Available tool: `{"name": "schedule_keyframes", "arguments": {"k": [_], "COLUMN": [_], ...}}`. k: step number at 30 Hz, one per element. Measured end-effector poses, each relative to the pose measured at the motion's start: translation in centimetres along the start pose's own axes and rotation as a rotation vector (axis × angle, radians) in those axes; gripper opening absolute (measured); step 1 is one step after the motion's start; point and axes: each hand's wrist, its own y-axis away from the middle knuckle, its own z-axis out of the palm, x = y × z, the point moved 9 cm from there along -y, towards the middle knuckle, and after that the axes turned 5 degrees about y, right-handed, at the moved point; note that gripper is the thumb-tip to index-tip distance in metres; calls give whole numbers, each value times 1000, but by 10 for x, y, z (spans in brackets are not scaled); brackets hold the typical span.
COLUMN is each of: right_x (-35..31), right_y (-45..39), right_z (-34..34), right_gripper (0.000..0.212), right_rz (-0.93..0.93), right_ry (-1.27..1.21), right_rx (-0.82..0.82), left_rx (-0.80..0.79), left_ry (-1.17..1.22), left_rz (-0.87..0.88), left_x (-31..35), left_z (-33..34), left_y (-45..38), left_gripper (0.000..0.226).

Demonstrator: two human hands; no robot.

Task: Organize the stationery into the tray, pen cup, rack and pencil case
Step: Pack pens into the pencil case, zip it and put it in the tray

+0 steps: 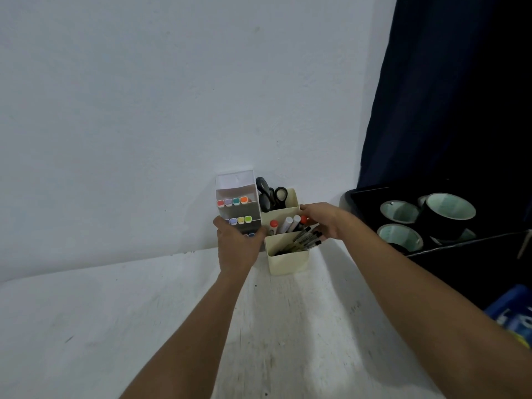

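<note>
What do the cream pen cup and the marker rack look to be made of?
Cream pen cup: apparently moulded plastic, matte, with thin, even, opaque walls. Marker rack: probably white plastic shelves with a clear, acrylic-like top, since the wall shows through it. Blur leaves the exact finish uncertain.

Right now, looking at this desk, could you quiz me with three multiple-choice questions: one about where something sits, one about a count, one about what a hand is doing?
1. Where are the scissors?
A. In the back compartment of the cream pen cup
B. Flat on the table
C. In the black tray

2. How many coloured marker caps show in the top row of the white rack?
A. Two
B. Four
C. Seven

3. What is the left hand doing?
A. Hanging off the table
B. Holding a tape roll
C. Gripping the rack from the front

Answers:
1. A, their black handles stick up from the rearmost section.
2. B, red, lilac, teal and orange caps sit side by side.
3. C, its thumb and fingers wrap the rack's lower sides.
</note>
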Motion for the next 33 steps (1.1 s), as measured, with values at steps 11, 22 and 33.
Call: {"name": "schedule_keyframes", "arguments": {"k": [11,22,33], "right_x": [-8,140,249], "right_y": [77,254,304], "right_z": [-52,-204,-232], "right_gripper": [41,39,61], "right_rz": [-379,-197,264], "right_ry": [224,520,495], "right_rx": [302,922,989], "left_rx": [147,-677,-720], "left_ry": [-202,-209,-255], "left_rz": [247,127,91], "left_x": [99,126,117], "left_z": [-15,153,152], "left_y": [91,250,287], "left_gripper": [76,68,78]}}
